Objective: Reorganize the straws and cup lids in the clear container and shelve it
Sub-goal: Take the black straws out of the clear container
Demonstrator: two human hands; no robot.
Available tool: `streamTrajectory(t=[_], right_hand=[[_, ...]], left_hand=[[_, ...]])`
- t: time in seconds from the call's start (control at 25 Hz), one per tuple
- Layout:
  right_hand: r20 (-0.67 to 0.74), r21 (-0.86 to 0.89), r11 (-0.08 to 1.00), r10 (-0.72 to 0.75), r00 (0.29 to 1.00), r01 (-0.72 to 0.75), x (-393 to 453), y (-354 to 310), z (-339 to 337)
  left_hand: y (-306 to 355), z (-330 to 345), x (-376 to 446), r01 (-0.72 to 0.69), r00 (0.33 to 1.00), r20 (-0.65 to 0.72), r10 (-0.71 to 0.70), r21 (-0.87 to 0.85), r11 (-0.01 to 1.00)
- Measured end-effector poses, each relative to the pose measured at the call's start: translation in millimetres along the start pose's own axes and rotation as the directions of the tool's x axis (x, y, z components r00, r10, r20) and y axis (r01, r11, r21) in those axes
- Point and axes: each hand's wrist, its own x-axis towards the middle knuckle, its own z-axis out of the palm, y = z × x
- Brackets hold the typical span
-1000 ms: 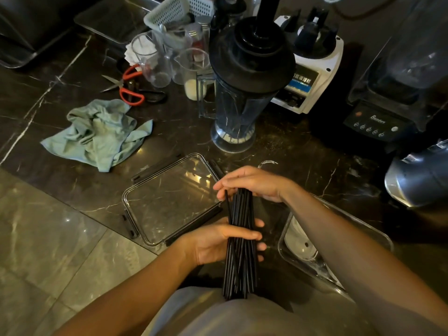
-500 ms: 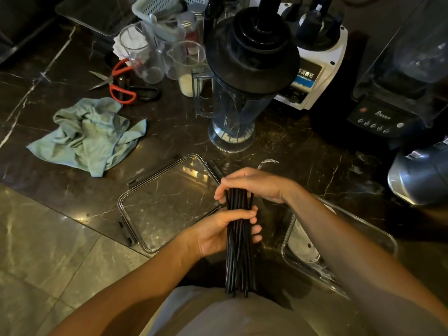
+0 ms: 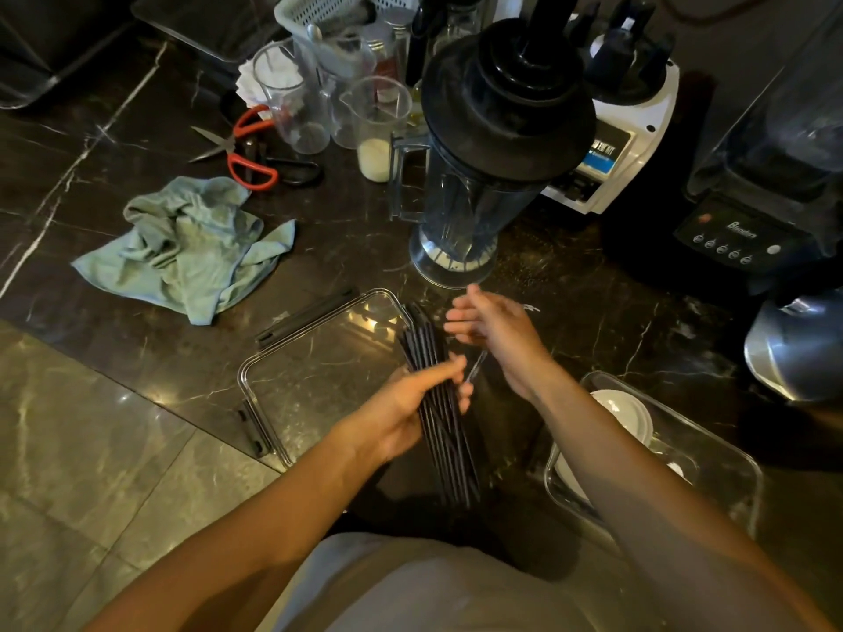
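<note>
My left hand [image 3: 413,410] grips a bundle of long black straws [image 3: 440,421] around its middle, over the dark counter. The bundle tilts, with its far end over the corner of the clear container lid [image 3: 314,376], which lies flat to the left. My right hand [image 3: 495,330] hovers just right of the straws' far end with fingers apart, holding nothing I can make out. The clear container [image 3: 725,453] stands at the lower right behind my right forearm, with white cup lids [image 3: 625,415] inside.
A blender jug [image 3: 483,143] with a black lid stands just beyond my hands. A green cloth [image 3: 187,246], red-handled scissors [image 3: 248,146] and clear measuring cups [image 3: 292,98] lie at the back left. Blender bases [image 3: 748,230] line the right side.
My right hand has let go of the straws' top and moved off to the right, fingers spread. The bundle has tilted left in my left hand.
</note>
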Motion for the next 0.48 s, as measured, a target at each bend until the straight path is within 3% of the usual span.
streamTrajectory(t=[0.04, 0.16, 0.28, 0.4, 0.48], right_hand=[[-0.006, 0.071, 0.997, 0.034, 0.999, -0.033, -1, 4, -2], [0.147, 0.164, 0.973, 0.140, 0.979, -0.163, -14, 19, -2], [0.060, 0.496, 0.824, 0.282, 0.958, -0.273, -20, 32, 6], [-0.013, 0.733, 0.621, 0.420, 0.907, -0.277, -21, 35, 28], [0.005, 0.754, 0.593, 0.423, 0.906, -0.281, -21, 33, 45]], left_hand=[[9, -2, 1, -0.093, 0.995, -0.036, 0.092, -0.021, 0.995], [37, -6, 5, -0.281, 0.950, -0.168, 0.264, -0.090, 0.955], [64, -13, 7, -0.409, 0.899, -0.267, 0.347, -0.233, 0.882], [71, -9, 6, -0.429, 0.891, -0.282, 0.355, -0.275, 0.860], [63, -3, 6, -0.382, 0.918, -0.228, 0.325, -0.283, 0.880]])
